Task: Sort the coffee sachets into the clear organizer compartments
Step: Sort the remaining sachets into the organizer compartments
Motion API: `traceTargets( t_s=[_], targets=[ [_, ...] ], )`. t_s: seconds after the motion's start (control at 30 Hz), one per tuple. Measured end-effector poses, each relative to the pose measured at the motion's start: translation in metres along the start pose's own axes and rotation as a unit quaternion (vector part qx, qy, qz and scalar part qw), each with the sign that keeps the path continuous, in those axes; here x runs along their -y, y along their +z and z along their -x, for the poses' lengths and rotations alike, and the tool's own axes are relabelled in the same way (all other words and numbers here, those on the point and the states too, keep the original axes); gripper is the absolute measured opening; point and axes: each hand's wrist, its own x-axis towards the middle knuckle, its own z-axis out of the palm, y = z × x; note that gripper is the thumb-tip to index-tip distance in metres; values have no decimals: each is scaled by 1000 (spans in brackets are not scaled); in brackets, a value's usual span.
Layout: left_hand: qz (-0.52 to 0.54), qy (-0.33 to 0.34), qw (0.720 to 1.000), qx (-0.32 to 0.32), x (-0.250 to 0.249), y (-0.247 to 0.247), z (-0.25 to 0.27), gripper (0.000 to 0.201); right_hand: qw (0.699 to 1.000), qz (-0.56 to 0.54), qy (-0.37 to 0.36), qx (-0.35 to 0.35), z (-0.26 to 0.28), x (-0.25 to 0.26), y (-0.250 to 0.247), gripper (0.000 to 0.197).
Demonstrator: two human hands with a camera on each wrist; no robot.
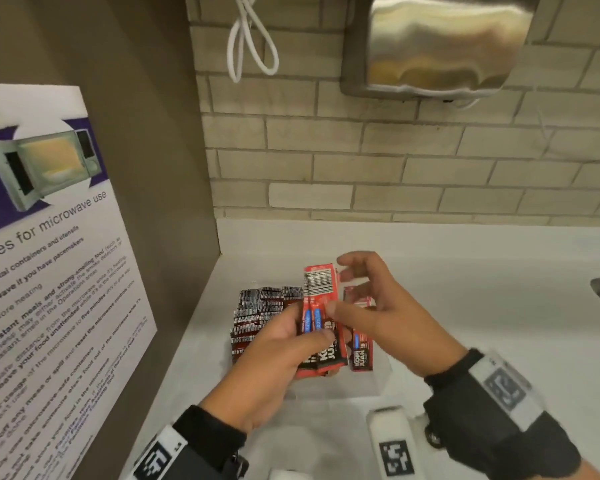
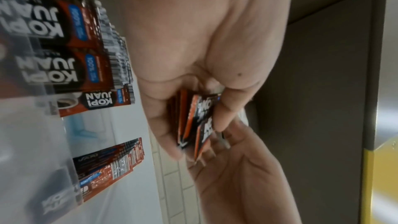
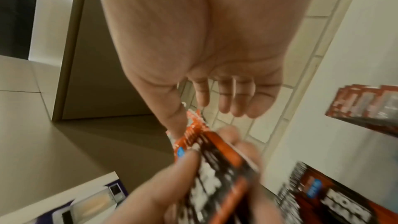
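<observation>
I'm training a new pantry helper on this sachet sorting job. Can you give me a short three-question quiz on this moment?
1. True or false: the left hand grips a bundle of red sachets.
2. What touches the bundle from the right?
3. The clear organizer already holds: A) dark sachets on its left side, B) spoons, C) nothing.

Key: 1 true. 2 the right hand, by its thumb; its other fingers are spread. 3 A.
</observation>
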Motion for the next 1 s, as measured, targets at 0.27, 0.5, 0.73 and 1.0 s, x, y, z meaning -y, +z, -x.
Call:
traceTargets(
  t_s=[0.27, 0.5, 0.73, 1.0],
  targets=[
    [-9, 25, 992, -120, 10, -3, 4, 36, 986, -166, -16, -20, 15, -35, 36, 27],
    [-5, 55, 982, -180, 11, -3, 0, 47, 990, 16, -124, -57, 2, -31, 38, 33],
    [-6, 43, 988, -148, 2, -25, -7, 23, 988, 29, -131, -74, -4, -14, 38, 28],
    [11, 61, 993, -105, 3, -39, 4, 35, 957, -272, -24, -95, -23, -3, 26, 30]
  ],
)
